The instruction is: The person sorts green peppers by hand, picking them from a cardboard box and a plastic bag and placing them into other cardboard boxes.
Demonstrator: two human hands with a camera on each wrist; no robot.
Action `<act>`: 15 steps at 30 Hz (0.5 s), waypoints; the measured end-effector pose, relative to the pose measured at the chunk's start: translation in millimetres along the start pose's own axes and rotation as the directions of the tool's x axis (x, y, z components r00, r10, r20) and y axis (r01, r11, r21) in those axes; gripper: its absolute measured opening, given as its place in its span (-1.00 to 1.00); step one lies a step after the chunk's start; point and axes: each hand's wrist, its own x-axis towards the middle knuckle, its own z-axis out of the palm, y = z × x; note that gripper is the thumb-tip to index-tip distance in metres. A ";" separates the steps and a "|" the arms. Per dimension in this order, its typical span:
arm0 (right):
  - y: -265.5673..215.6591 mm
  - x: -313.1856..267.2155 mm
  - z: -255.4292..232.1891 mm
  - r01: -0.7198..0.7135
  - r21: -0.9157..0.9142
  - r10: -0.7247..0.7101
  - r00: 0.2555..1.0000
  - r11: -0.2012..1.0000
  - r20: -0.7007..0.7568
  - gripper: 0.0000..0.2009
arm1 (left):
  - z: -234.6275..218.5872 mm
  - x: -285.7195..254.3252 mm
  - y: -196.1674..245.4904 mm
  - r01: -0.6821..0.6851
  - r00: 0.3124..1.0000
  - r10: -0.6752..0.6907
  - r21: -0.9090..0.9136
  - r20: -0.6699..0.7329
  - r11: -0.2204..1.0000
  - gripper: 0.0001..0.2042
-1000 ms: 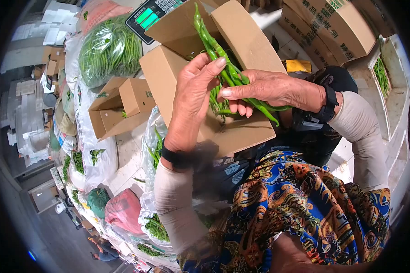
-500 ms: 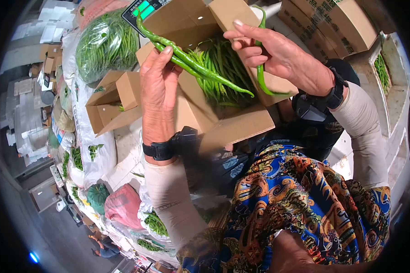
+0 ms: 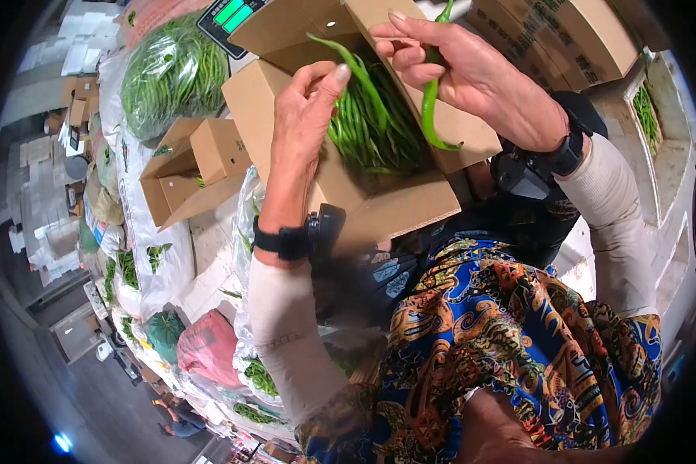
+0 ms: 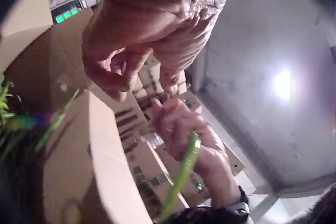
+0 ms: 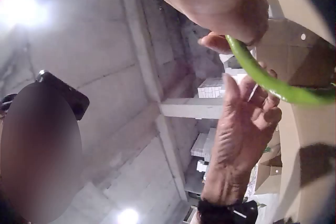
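Observation:
My left hand [image 3: 298,116] is over the left side of an open cardboard box [image 3: 410,210], fingers loosely bent and empty. Beside its fingertips a long green chili pepper [image 3: 371,91] overlaps the pile; the left wrist view shows a blurred pepper [image 4: 59,121] slanting down inside the box. Many green chili peppers [image 3: 367,143] lie in the box. Over the box's right flap, my right hand [image 3: 479,81] grips one curved green chili pepper [image 3: 429,116], its tail hanging below the fingers. The right wrist view shows this pepper [image 5: 268,82] coming out under the curled fingers.
A scale with a lit green display [image 3: 230,14] stands behind the box. To the left are a clear bag of green peppers [image 3: 174,81] and a smaller open carton [image 3: 201,166]. Printed cartons [image 3: 549,39] stand at the back right, near a white crate [image 3: 634,139].
Both hands held peppers together, then moved apart, the left with peppers and the right with one. Now the left hand has come back over the box and let go of its peppers.

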 end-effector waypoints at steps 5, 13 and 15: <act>10.8 3.2 -4.4 0.188 -0.150 -0.197 0.979 0.971 -0.048 -0.80 | 43.7 -37.2 29.0 -0.139 0.953 0.141 -0.027 0.267 0.990 -0.74; 15.5 19.0 -15.4 0.160 -0.072 -0.149 0.979 0.985 0.140 -0.78 | 5.1 -24.9 21.5 -0.089 0.993 0.093 -0.053 0.080 0.995 -0.77; 9.2 8.4 -5.6 0.122 -0.155 -0.154 0.963 0.980 -0.221 -0.79 | -12.1 -20.2 8.7 -0.068 0.992 0.075 -0.066 0.105 0.996 -0.75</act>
